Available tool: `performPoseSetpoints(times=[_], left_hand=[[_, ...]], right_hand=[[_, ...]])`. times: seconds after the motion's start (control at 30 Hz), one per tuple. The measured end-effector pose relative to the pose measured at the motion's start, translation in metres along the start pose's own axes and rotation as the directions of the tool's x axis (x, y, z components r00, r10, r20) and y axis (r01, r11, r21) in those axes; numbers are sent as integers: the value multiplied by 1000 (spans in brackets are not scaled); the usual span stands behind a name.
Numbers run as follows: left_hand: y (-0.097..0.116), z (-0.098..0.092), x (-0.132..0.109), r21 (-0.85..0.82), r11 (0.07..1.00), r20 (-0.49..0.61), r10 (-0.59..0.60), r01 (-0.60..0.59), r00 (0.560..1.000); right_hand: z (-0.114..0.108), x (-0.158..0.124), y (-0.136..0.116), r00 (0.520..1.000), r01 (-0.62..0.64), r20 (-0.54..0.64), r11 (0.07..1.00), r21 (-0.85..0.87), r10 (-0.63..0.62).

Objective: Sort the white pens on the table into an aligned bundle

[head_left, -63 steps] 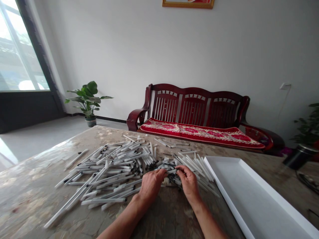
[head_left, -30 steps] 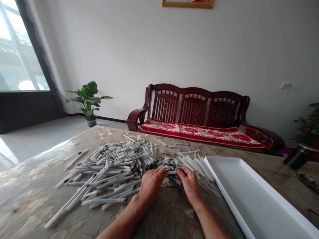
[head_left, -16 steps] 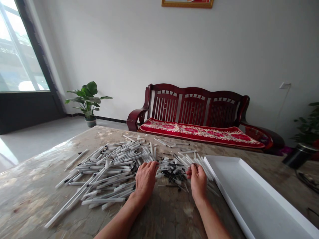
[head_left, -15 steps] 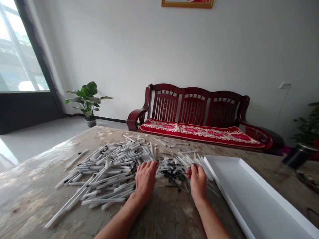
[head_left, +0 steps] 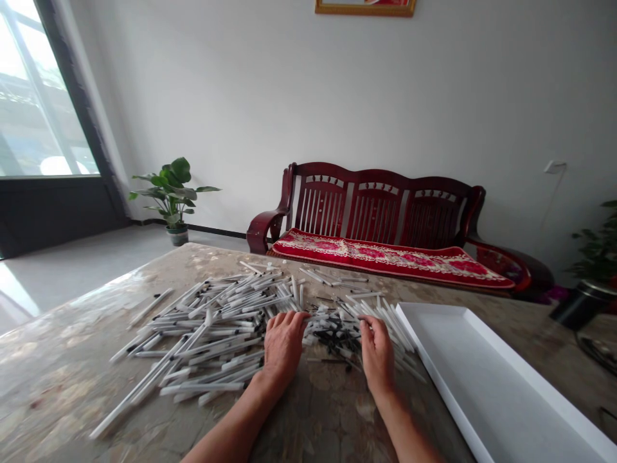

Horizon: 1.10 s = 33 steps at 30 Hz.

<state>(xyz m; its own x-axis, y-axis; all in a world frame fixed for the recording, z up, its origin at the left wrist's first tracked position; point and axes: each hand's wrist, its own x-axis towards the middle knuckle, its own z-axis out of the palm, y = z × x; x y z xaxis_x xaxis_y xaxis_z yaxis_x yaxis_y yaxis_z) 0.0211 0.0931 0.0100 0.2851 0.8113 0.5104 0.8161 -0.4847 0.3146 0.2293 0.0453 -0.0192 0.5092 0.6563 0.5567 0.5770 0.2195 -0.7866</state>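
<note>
A wide heap of white pen barrels [head_left: 216, 321] with black ends lies across the marble table [head_left: 62, 360]. Between my hands sits a smaller clump of black and white small parts [head_left: 335, 331]. My left hand [head_left: 282, 344] rests palm down on the heap's right edge, fingers stretched out flat and together. My right hand [head_left: 376, 354] lies at the right of the clump beside more white barrels [head_left: 393, 325]. Its fingertips bend down and press together at the clump; what they pinch is hidden.
A long white shallow tray [head_left: 486, 386] lies on the table to my right. Behind the table stand a dark red wooden bench [head_left: 380, 212] with a red cushion, a potted plant [head_left: 171, 193] by the window, and another plant [head_left: 595, 257] at the far right.
Both hands were together working at the small clump. They then parted; the left moved to the heap's edge, and the right went out to the right and has now come back to the clump.
</note>
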Motion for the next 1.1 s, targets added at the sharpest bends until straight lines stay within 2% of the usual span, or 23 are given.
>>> performPoseSetpoints(times=[0.13,0.3,0.4,0.5,0.6,0.73,0.9,1.1], left_hand=[[3,7,-5,-33,992,21,125,-125,992],[4,13,-9,-67,970,40,238,-235,970],[6,13,-8,-94,960,92,270,-262,958],[8,7,-7,-76,973,122,226,-218,967],[7,-3,-2,32,998,104,52,-56,993],[-1,-12,3,187,976,168,-143,111,975],[-8,-5,5,238,965,279,-178,112,944],[-6,-4,6,260,962,324,-172,87,930]], right_hand=[[-1,-3,-11,984,138,123,989,-58,-130],[-2,-5,-23,915,341,284,925,-168,-286],[0,-7,-24,888,396,320,903,-167,-330],[2,-6,-18,902,387,263,911,-144,-342],[-2,2,-5,945,324,103,929,-178,-310],[-18,17,15,963,203,-111,932,-300,-245],[-41,29,29,954,97,-191,843,-530,-230],[-52,28,31,963,-15,-208,734,-679,-173]])
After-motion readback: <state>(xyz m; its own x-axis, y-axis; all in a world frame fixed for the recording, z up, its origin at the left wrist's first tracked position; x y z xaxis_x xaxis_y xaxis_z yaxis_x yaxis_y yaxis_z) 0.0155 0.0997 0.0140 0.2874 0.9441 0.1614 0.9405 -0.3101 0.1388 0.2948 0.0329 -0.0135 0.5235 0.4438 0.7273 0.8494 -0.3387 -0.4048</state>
